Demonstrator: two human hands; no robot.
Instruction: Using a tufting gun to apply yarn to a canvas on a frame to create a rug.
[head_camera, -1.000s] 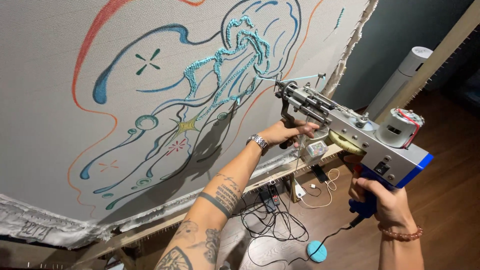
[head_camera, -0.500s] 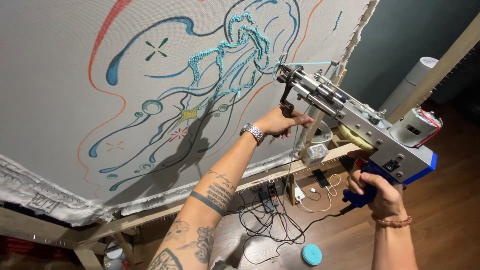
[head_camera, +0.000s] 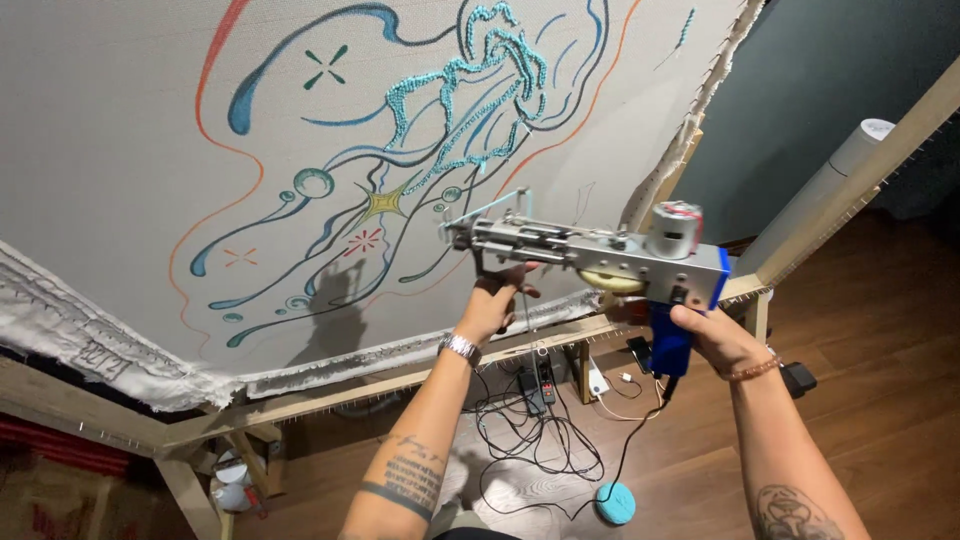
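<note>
Two hands gripping one tufting gun (head_camera: 600, 262): left hand (head_camera: 497, 300) wrapping fingers tight around front handle, right hand (head_camera: 712, 338) clamping blue rear grip. Pointing needle tip close to, apparently touching, one stretched grey cloth (head_camera: 120, 150) bearing jellyfish drawing (head_camera: 470, 90). Lying below: one wooden frame (head_camera: 330, 390), tangled cables (head_camera: 530, 435), one round blue disc (head_camera: 615, 502) on floor.

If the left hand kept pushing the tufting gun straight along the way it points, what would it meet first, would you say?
Most likely the stretched cloth: the gun held by the left hand aims its needle tip at the drawn jellyfish, though the gap is unclear.
</note>
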